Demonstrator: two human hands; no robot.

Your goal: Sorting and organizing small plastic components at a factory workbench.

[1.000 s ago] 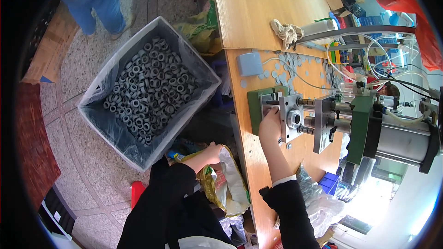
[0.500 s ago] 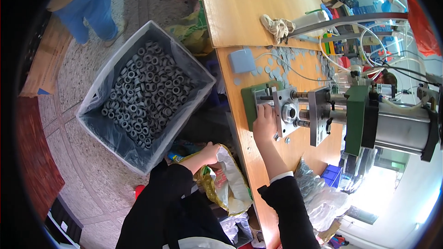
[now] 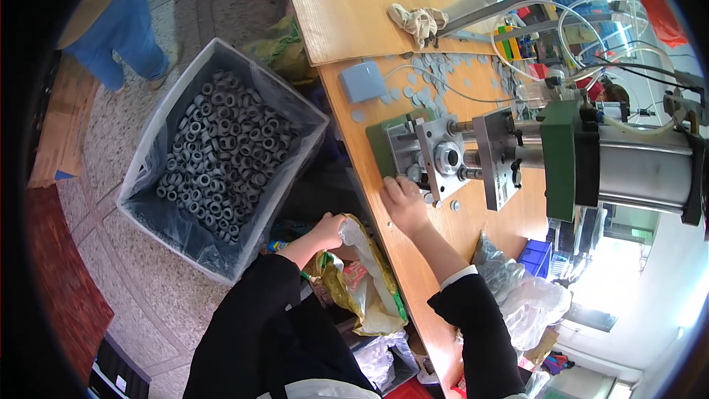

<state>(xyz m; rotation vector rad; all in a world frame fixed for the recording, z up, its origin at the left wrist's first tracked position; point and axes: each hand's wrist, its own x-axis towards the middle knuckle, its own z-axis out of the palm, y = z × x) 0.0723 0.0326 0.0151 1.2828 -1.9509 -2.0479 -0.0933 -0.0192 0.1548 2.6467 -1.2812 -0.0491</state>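
My left hand [image 3: 327, 231] is closed on the rim of a yellow woven sack [image 3: 347, 292] with a white lining, beside the table edge. My right hand [image 3: 405, 203] is at the near side of the press [image 3: 509, 155], its fingers curled together; what they hold, if anything, is hidden. Just past those fingertips are the press's green base [image 3: 380, 144] and a steel plate [image 3: 441, 157] with a round collar. A few small grey discs [image 3: 454, 205] lie on the table close to this hand.
A white bin [image 3: 221, 155] of grey rings stands on the floor at left. On the wooden table [image 3: 369, 15] are a blue-grey box [image 3: 362, 81], scattered grey discs [image 3: 436, 77] and a cloth glove [image 3: 417, 24]. Another person's legs [image 3: 122, 29] show at upper left.
My right hand has drawn back from the steel plate toward the near table edge. My left hand stays on the sack's rim. The whole view has shifted slightly.
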